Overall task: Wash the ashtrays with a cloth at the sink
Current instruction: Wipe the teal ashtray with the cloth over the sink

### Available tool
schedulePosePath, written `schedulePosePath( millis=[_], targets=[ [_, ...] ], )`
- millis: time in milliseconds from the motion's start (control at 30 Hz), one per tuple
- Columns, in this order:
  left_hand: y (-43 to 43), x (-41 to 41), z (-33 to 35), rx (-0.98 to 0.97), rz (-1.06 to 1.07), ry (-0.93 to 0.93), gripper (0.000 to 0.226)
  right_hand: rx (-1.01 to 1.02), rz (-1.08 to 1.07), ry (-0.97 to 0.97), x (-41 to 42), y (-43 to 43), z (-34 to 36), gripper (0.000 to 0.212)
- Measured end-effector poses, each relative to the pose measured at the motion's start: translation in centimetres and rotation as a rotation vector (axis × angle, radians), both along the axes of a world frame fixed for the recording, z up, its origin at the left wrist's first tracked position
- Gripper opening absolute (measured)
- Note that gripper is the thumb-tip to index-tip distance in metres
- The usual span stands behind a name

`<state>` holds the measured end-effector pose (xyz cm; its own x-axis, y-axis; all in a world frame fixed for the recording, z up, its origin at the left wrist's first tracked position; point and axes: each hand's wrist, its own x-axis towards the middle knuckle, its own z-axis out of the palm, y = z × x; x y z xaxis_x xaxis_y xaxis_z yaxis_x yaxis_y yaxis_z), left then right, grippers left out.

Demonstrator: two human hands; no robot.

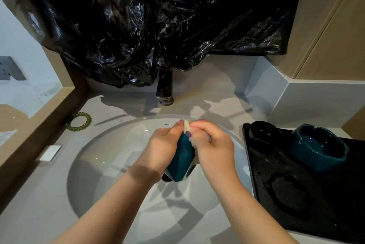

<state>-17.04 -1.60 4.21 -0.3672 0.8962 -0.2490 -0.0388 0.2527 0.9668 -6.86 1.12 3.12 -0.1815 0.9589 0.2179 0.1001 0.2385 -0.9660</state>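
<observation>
Two bare forearms rise from the bottom edge of the frame and meet over the middle of the white sink point(110, 164). At frame centre the left hand point(164, 149) wraps a teal ashtray point(182, 162), held tilted on edge above the basin, fingers curled tight round its wall. Touching it from the right, the right hand point(214, 146) pinches a pale cloth point(187, 125) against the ashtray's upper rim, fingers closed on the fabric; most of the cloth is hidden between the hands.

To do this step well, I judge the left hand should keep a firm hold while turning the piece bit by bit, so the cloth reaches the rim notches and the inside corners, all over the basin so drips fall there. No water shows running from the tap.

At the right edge lies one black tray point(296, 194), carrying a second teal ashtray point(319, 146) and, just beside it toward the upper left, one black ashtray point(262, 132). That makes three ashtrays in view, two teal and one black.

On the left of the counter sit one green coiled hair tie point(79, 121) and one small white block point(50, 152). Farther up, one dark tap point(165, 88) stands behind the basin, and one black plastic sheet point(158, 16) fills the top of the frame.
</observation>
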Motion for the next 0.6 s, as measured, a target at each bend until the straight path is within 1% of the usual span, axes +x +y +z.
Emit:
schedulePosePath(
  millis=[33,67,100,133,167,233,267,300,333,400,467,533,600],
  targets=[
    [0.0,-0.1,0.2,0.017,-0.021,-0.006,0.038,0.093,0.006,-0.017,0.2,-0.5,0.4,0.018],
    [0.0,-0.1,0.2,0.028,-0.038,-0.008,0.037,0.116,0.017,-0.024,0.4,-0.4,0.3,0.016],
    [-0.1,-0.2,0.3,0.041,-0.057,-0.019,0.037,0.05,0.015,0.001,0.6,-0.1,0.6,0.017],
    [-0.2,-0.2,0.2,0.058,-0.076,-0.051,0.038,-0.079,-0.004,0.07,0.8,0.6,0.8,0.023],
    [-0.4,-0.2,0.2,0.071,-0.092,-0.105,0.04,-0.259,-0.026,0.142,0.9,1.2,0.8,0.029],
    [-0.5,-0.3,0.5,0.086,-0.097,-0.292,0.044,-0.607,-0.031,0.304,1.1,1.7,0.5,0.028],
    [-0.3,-0.5,0.7,0.095,-0.083,-0.399,0.046,-0.729,-0.028,0.362,0.9,1.5,0.2,0.026],
    [0.0,-0.6,0.9,0.12,-0.063,-0.491,0.046,-0.805,-0.032,0.428,0.7,1.1,0.0,0.025],
    [0.4,-0.6,1.0,0.14,-0.03,-0.556,0.046,-0.831,-0.049,0.514,0.5,0.9,-0.4,0.026],
    [0.9,-0.2,1.1,0.141,0.062,-0.647,0.047,-0.806,-0.082,0.656,-0.2,0.6,-0.9,0.025],
    [1.2,0.4,1.0,0.131,0.162,-0.705,0.044,-0.775,-0.123,0.715,-0.6,0.7,-0.9,0.021],
    [1.5,0.9,0.6,0.078,0.262,-0.772,0.042,-0.696,-0.196,0.707,-1.0,0.7,-1.4,0.022],
    [2.0,1.1,0.2,0.011,0.339,-0.815,0.043,-0.548,-0.266,0.597,-1.1,-0.1,-1.8,0.024]
  ],
)
